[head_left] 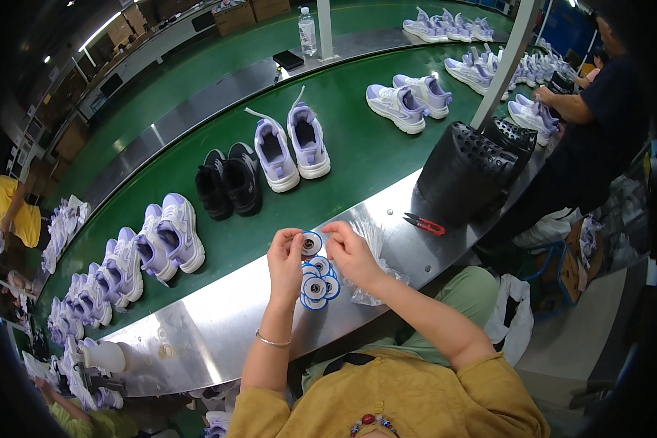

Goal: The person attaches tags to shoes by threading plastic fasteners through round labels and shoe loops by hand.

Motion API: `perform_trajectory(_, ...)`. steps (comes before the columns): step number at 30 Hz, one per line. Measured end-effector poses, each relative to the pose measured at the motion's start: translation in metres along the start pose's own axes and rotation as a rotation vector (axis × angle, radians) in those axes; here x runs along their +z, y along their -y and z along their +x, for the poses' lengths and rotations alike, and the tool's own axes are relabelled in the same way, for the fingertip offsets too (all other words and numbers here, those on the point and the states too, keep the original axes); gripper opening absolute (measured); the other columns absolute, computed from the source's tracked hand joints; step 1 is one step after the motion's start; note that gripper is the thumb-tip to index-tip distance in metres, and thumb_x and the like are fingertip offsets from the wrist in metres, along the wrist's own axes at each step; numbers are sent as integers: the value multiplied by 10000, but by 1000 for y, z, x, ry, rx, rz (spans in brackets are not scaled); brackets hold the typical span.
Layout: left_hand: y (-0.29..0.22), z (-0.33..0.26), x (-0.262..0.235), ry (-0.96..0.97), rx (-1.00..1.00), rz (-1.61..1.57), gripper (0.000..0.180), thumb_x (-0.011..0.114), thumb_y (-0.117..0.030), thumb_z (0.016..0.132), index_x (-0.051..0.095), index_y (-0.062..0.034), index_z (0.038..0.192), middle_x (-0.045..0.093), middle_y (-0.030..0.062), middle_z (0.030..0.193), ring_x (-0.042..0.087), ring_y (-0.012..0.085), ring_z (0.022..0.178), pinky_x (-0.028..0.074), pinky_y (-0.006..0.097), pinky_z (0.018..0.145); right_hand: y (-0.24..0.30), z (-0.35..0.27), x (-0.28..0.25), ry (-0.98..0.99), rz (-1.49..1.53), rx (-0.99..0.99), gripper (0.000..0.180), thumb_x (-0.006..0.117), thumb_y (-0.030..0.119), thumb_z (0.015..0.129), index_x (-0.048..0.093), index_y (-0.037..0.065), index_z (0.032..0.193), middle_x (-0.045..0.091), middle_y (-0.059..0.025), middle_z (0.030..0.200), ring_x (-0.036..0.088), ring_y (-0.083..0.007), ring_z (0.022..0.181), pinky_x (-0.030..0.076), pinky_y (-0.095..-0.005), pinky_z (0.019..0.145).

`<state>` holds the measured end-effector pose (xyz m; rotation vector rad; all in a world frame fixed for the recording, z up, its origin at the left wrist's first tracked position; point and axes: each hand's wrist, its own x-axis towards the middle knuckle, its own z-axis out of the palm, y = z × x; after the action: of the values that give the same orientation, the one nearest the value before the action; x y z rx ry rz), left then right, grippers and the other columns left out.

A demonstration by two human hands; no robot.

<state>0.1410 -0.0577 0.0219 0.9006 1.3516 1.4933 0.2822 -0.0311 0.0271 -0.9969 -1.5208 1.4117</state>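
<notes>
Holding a blue-rimmed disc (312,243) near similar discs (317,281)

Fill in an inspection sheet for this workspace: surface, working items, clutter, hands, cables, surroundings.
Surface: shiny metal ledge alongside a green belt.
Working items: loose pile of blue-rimmed discs on the ledge; one raised disc above it; clear plastic strands to the right; white-and-lavender shoes along the belt.
Clutter: red-handled snips; black perforated container; white roll; black shoes; water bottle.
Left hand: pinching the raised disc.
Right hand: fingers bent beside that disc; grip unclear.
Cables: nothing seen.
Surroundings: co-worker in dark clothing handling shoes at right; person in yellow at far left.
</notes>
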Motion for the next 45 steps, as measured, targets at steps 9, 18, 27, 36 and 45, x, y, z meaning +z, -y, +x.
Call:
perform_trajectory(9,-9,-8,11,-24,50,-55,109,530,-57,917,546,29,982,638,86,841,606,114,725,505,231,649,8,9,6,-107,-218,-111,189,493,17,854,491,-8,1042,538,-97,636,544,-198,579,425,-333,543)
perform_trajectory(18,-25,-12,-5,91,-70,-292,140,554,-68,910,591,34,998,638,75,884,588,108,802,468,226,754,29,11,9,-26,-162,-144,227,469,14,889,465,-11,1114,534,-74,657,563,-155,646,444,-282,606)
perform_trajectory(27,-37,8,-26,190,-81,-157,151,604,-46,867,589,43,988,632,58,838,588,107,753,482,230,692,41,27,19,154,-153,-81,194,474,55,904,468,1,1091,551,-67,676,572,-148,659,459,-282,626)
perform_trajectory(36,-29,29,-18,63,161,327,79,546,-53,905,539,25,894,619,57,743,579,84,680,481,223,635,14,64,14,253,68,133,150,594,111,829,555,-16,898,601,-63,656,553,-83,607,433,-229,551)
perform_trajectory(45,-19,85,-26,8,286,256,101,569,-70,890,566,19,937,620,50,833,547,81,732,450,211,658,15,76,-2,42,-255,-39,96,590,79,806,579,-14,824,597,-80,646,552,-120,572,429,-271,533)
